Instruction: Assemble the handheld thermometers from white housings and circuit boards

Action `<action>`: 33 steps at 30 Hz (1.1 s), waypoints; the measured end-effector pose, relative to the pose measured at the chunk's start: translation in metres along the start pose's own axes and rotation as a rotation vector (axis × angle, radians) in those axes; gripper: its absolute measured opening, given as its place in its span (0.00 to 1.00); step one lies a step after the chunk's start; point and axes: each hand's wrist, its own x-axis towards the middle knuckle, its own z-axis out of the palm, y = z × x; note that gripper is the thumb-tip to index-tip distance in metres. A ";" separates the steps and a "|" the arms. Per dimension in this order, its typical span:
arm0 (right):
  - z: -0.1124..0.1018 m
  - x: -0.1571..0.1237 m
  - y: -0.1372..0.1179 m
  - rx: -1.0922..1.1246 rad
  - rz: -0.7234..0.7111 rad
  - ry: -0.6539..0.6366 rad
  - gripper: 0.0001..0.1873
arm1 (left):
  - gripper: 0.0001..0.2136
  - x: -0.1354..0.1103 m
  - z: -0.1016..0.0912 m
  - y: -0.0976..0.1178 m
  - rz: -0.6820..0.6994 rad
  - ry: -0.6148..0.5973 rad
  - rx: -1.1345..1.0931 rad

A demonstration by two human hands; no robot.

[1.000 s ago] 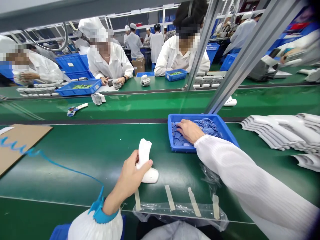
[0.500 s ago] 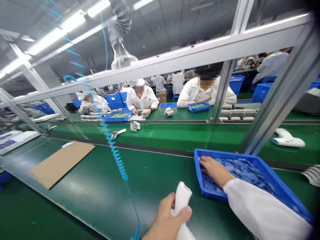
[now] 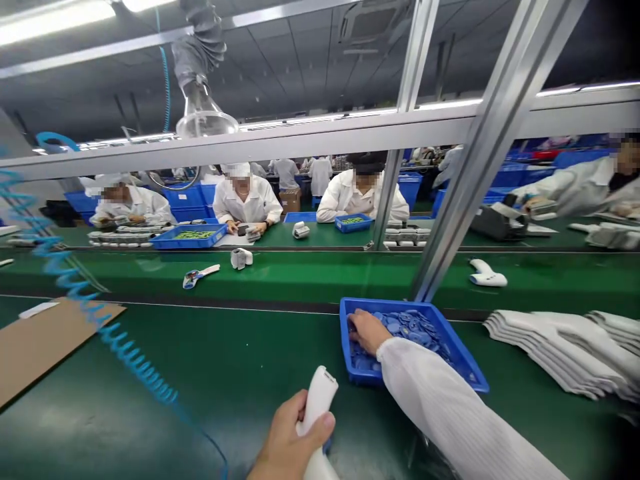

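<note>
Logging the left hand [image 3: 286,437] closed around a white plastic handheld device [image 3: 320,395], near edge of view, just left of centre. Its long axis stands almost upright, the top leaning slightly right and the narrow rounded end pointing far. The lower end runs out of frame, so I cannot tell whether it touches the green tabletop [image 3: 225,380].

The right hand [image 3: 367,331] sits inside a blue plastic tray [image 3: 390,303], fingers down among a loose layer of flat blue pieces [image 3: 407,327]. I cannot tell whether it is holding one. A white ribbed sleeve [image 3: 450,413] covers that forearm and crosses the tray's near rim.

A cardboard sheet [image 3: 45,350] lies on the far left, with a coiled blue cord [image 3: 130,357] beside it. Stacked white curved pieces [image 3: 555,350] lie to the tray's right. A similar white device [image 3: 487,275] rests on the green surface beyond the tray. Co-workers in white coats [image 3: 245,200] sit at the far bench.
</note>
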 end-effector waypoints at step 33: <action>-0.003 -0.173 -0.080 0.918 0.081 0.150 0.23 | 0.19 -0.026 0.003 0.044 0.218 -0.089 0.678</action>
